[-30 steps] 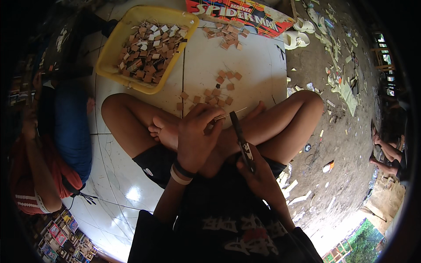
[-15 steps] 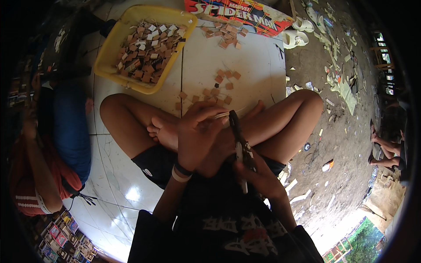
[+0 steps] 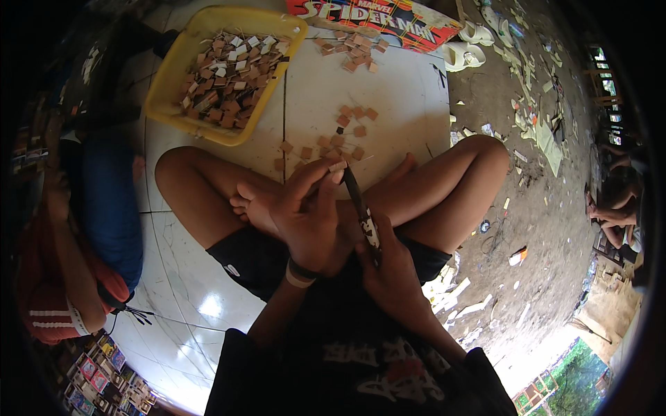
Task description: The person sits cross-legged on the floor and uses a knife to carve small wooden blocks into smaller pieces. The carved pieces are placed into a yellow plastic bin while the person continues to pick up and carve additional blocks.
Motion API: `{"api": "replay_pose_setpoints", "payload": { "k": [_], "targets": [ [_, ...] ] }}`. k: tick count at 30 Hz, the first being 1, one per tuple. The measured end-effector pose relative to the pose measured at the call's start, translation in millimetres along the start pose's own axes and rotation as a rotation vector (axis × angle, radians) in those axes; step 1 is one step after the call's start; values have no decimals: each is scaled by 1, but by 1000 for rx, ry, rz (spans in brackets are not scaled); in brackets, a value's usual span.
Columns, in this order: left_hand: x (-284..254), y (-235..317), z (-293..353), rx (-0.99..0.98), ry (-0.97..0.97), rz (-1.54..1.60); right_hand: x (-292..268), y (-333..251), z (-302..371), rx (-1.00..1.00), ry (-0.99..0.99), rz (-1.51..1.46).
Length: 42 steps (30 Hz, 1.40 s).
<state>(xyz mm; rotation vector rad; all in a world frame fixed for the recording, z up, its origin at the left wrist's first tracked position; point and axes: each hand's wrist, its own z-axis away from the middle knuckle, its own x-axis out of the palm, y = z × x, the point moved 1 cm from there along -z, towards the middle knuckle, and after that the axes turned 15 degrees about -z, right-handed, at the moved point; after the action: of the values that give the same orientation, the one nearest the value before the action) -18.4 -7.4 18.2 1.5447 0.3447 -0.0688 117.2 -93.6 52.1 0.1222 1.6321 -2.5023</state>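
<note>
My left hand (image 3: 305, 215) pinches a small flat tan square piece (image 3: 338, 166) between thumb and fingertips. A thin pale stick shows beside those fingertips. My right hand (image 3: 392, 267) is wrapped around dark pliers (image 3: 361, 201) with worn pale patches on the handles. The tips of the pliers meet the square piece in my left fingers; whether they grip it or only touch it is hard to see. Just beyond my hands, several brown square pieces (image 3: 357, 151) with thin sticks lie on the white tiles.
A yellow basin (image 3: 156, 104) full of similar pieces stands at the far left. Another small pile (image 3: 354, 48) lies before a red printed board (image 3: 416, 31). White clogs (image 3: 463, 57) and scraps cover the dirt floor at right. A person in blue trousers (image 3: 114, 208) sits at left.
The pliers' spread handles have come together in my right hand, and their tips have moved left and slightly upward. My left fingers now show the square piece at their tips.
</note>
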Motion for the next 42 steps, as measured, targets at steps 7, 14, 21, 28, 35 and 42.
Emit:
{"api": "replay_pose_setpoints", "payload": {
  "k": [7, 14, 21, 28, 35, 42],
  "targets": [
    [-22, 7, -22, -323, -150, 338, -20, 9, -5, -30, 87, -71],
    [-29, 18, -27, -392, -257, 308, -35, 7, 2, -70, -75, -87],
    [-26, 16, -22, -417, -269, 295, -27, -6, 4, 21, -67, -144],
    [-21, 18, -14, -447, -217, 301, -22, -10, 6, -53, -21, -91],
    [-12, 16, -23, -396, -455, 385, -27, -7, 7, -131, -38, -91],
    [-4, 4, -18, -588, -615, 689, -39, 4, 15, 222, -367, -801]
  ]
}}
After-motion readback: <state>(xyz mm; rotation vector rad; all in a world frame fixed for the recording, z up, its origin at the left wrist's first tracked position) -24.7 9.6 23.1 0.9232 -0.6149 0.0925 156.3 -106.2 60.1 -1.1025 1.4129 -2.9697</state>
